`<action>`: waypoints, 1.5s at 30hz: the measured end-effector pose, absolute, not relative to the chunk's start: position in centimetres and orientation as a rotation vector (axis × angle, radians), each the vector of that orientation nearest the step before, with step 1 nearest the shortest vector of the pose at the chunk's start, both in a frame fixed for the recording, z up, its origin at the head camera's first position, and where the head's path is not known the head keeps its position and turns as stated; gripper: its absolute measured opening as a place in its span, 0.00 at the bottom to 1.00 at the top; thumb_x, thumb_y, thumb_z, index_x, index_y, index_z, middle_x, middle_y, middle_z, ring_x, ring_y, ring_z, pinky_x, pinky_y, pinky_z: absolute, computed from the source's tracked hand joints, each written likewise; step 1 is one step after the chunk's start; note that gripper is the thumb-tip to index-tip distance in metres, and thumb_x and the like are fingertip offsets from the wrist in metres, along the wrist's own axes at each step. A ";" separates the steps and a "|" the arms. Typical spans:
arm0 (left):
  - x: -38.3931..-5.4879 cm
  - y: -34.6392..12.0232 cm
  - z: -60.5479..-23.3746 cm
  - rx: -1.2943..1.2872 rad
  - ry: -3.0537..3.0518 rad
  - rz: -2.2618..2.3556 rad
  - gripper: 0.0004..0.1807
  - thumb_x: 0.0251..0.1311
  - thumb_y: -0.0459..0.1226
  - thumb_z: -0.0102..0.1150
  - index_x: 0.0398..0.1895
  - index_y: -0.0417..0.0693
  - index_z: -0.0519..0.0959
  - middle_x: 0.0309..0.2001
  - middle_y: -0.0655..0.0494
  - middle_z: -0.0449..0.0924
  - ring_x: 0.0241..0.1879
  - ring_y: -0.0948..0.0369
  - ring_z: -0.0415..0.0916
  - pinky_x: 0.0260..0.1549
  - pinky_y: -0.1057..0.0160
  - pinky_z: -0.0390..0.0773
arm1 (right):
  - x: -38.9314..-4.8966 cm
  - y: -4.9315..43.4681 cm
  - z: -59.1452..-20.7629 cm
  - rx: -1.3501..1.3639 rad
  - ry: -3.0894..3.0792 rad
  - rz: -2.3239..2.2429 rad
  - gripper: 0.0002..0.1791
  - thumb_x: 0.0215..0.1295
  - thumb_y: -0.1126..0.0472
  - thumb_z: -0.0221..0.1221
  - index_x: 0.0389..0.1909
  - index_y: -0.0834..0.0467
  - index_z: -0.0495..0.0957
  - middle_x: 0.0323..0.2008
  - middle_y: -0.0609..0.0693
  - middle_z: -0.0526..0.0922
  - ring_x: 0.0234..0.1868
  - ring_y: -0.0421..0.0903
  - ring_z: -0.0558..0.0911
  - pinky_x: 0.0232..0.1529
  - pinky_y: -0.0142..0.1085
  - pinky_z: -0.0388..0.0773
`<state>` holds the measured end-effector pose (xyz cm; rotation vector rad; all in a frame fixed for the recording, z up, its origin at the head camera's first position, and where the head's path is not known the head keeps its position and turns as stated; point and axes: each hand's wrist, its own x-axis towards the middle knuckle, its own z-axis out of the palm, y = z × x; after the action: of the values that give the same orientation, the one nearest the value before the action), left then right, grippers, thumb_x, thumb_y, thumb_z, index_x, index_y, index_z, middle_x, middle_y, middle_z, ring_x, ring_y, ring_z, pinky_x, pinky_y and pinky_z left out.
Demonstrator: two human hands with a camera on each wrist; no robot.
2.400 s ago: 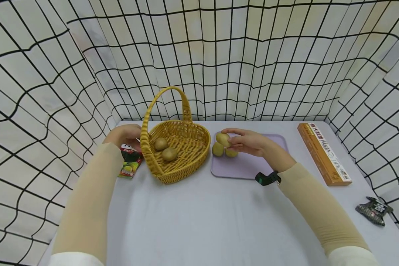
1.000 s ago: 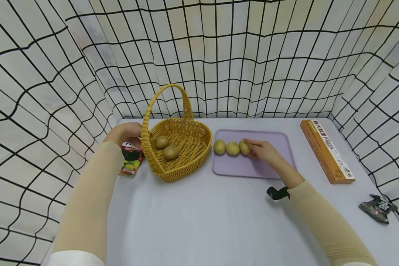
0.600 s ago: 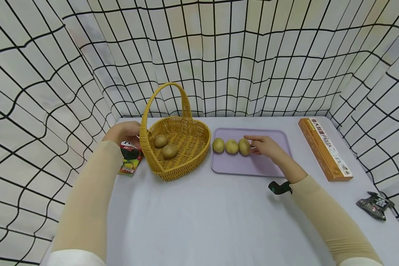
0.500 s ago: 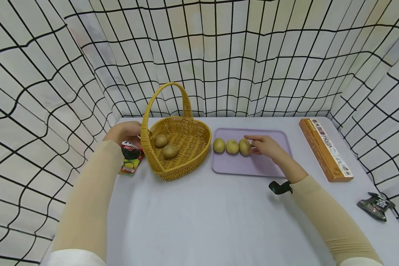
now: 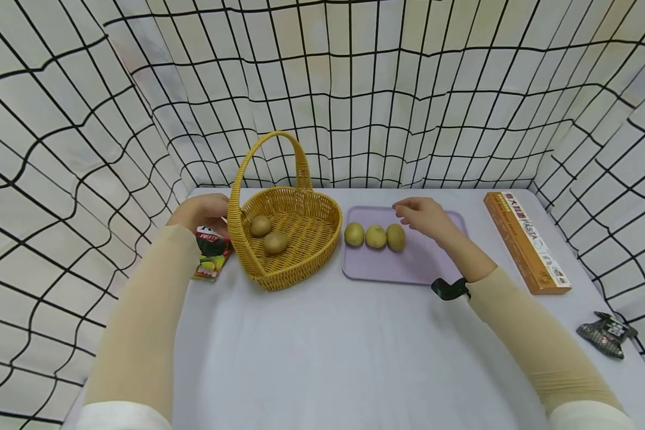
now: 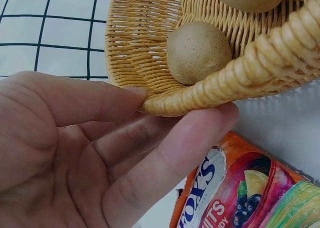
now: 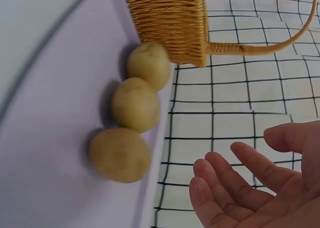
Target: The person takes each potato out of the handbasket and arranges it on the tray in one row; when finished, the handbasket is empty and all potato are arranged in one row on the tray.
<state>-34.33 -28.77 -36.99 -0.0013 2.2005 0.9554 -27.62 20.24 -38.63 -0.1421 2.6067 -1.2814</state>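
My left hand [image 5: 201, 213] pinches the rim of a yellow wicker basket [image 6: 150, 48] between thumb and fingers, at the foot of its handle. Inside the basket lie two brownish potatoes, one nearer the back [image 5: 260, 226] and one nearer the front [image 5: 275, 242]. Three paler potatoes sit in a row on a lilac tray [image 5: 387, 269]: a left one [image 5: 354, 234], a middle one [image 5: 375, 237] and a right one [image 5: 396, 237]. Just above and behind the right potato hovers my right hand [image 5: 421, 216], fingers relaxed and holding nothing; the right wrist view shows it apart from all three.
A colourful candy packet [image 6: 230, 193] lies beside the basket, partly under my left hand. An orange pasta box [image 5: 527, 245] rests on the right of the white table [image 5: 322, 346]. A small dark packet [image 5: 606, 334] lies near the right edge. Black netting surrounds the table's back and sides.
My right hand held a potato over the other two, set it down at the row's right end, then let go and rose slightly. My left hand stayed at the basket.
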 end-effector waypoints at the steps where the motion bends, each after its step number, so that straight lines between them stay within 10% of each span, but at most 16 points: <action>1: -34.3 -28.8 -37.0 -0.011 2.202 0.955 0.24 0.77 0.37 0.47 0.66 0.26 0.68 0.51 0.43 0.80 0.28 0.62 0.85 0.41 0.59 0.90 | -27.8 19.9 -38.1 -0.157 2.617 -1.269 0.25 0.79 0.52 0.49 0.67 0.61 0.76 0.62 0.62 0.81 0.61 0.58 0.82 0.64 0.49 0.81; 21: -34.1 -28.9 -36.3 -0.068 2.172 0.974 0.24 0.77 0.38 0.48 0.67 0.27 0.68 0.43 0.48 0.81 0.25 0.64 0.83 0.38 0.62 0.90 | -32.8 8.7 -30.0 -0.259 2.514 -1.157 0.20 0.71 0.50 0.62 0.51 0.62 0.85 0.41 0.53 0.89 0.40 0.44 0.87 0.53 0.39 0.87; 35: -33.7 -28.9 -36.1 -0.069 2.187 0.971 0.25 0.79 0.37 0.45 0.69 0.26 0.65 0.53 0.42 0.79 0.25 0.64 0.83 0.40 0.60 0.90 | -34.4 2.7 -31.4 -0.130 2.393 -1.214 0.27 0.74 0.44 0.59 0.51 0.67 0.85 0.51 0.62 0.88 0.35 0.46 0.86 0.47 0.39 0.87; 45: -34.1 -28.6 -36.5 -0.090 2.183 0.975 0.24 0.78 0.37 0.47 0.67 0.28 0.67 0.45 0.47 0.81 0.24 0.64 0.83 0.38 0.61 0.90 | -33.9 -0.3 -33.3 -0.001 2.203 -1.359 0.34 0.77 0.44 0.55 0.66 0.70 0.72 0.58 0.67 0.82 0.60 0.60 0.84 0.60 0.46 0.84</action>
<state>-34.05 -28.58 -36.48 -0.0904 2.1826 0.9749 -33.90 -0.31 -33.35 -0.0009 2.2025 -1.3592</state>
